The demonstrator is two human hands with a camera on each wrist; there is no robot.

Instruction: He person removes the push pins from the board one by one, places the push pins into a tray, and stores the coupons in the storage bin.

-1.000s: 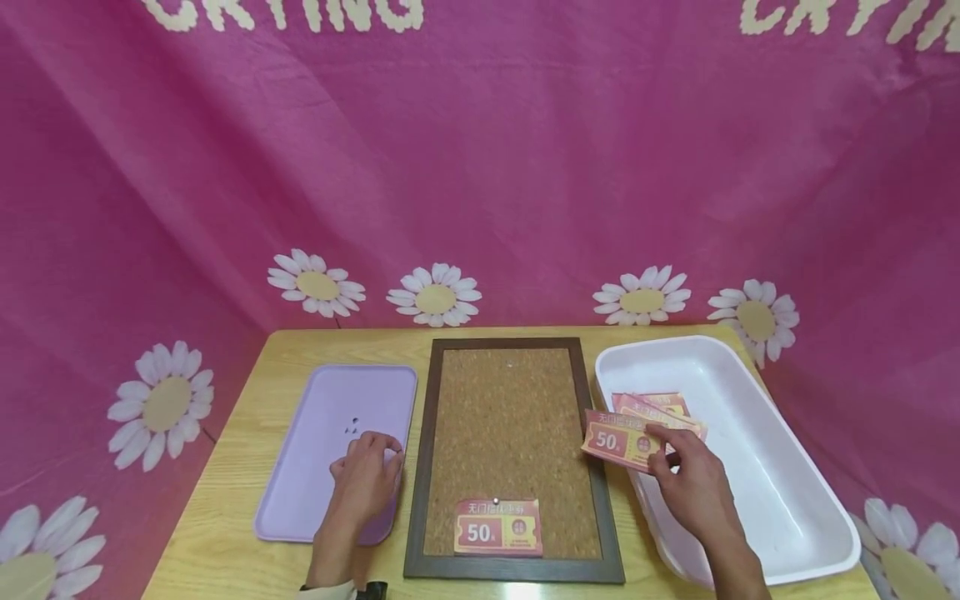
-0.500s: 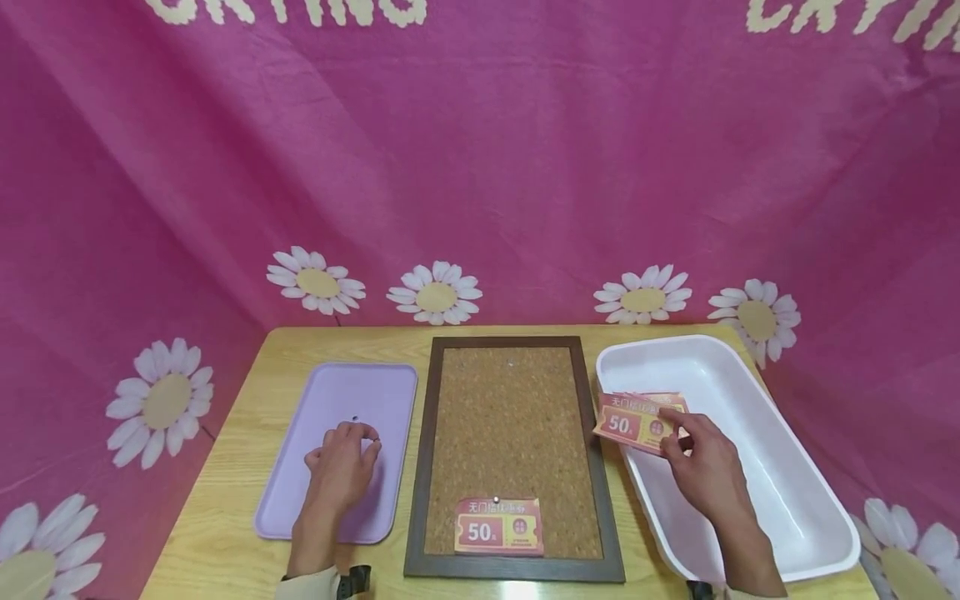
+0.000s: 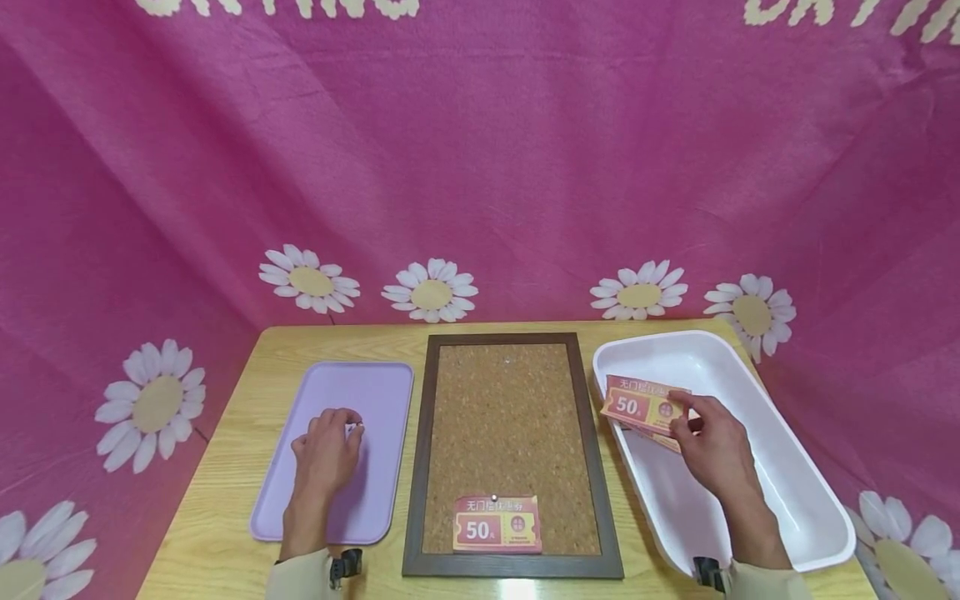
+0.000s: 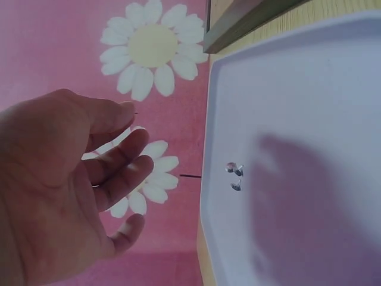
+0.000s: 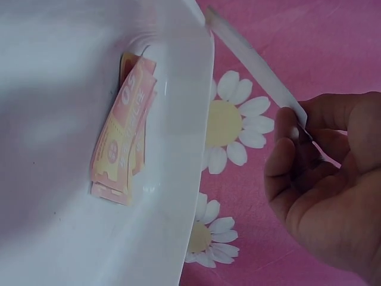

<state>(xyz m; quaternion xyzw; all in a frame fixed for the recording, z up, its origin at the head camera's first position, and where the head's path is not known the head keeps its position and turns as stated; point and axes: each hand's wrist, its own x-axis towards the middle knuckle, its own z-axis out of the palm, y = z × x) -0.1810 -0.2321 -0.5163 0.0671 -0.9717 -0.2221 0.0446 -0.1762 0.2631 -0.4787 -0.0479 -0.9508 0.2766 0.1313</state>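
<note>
In the head view my left hand (image 3: 326, 454) hovers over the purple tray (image 3: 378, 387). Its thumb and index finger pinch a thumbtack, whose thin needle (image 4: 136, 112) pokes out in the left wrist view. Several silver thumbtacks (image 4: 236, 171) lie on the tray. Over the white tub's left rim, my right hand (image 3: 716, 446) pinches a red and yellow coupon (image 3: 637, 404) marked 50 by its right end. Edge-on in the right wrist view, that coupon (image 5: 256, 62) is apart from the several coupons (image 5: 122, 134) lying in the tub. Fingers partly cover the held tack.
Between tray and tub lies a cork board (image 3: 513, 417) with a dark frame (image 3: 513, 567). One coupon (image 3: 497, 529) is fixed near its lower edge by a thumbtack (image 3: 494, 498). The white tub (image 3: 806, 508) has raised walls. A pink flowered curtain (image 3: 480, 167) hangs behind the wooden table (image 3: 217, 500).
My left hand has moved left and slightly away from me over the tray, with its fingers pinched. The right hand has carried its coupon right and a little farther back over the tub.
</note>
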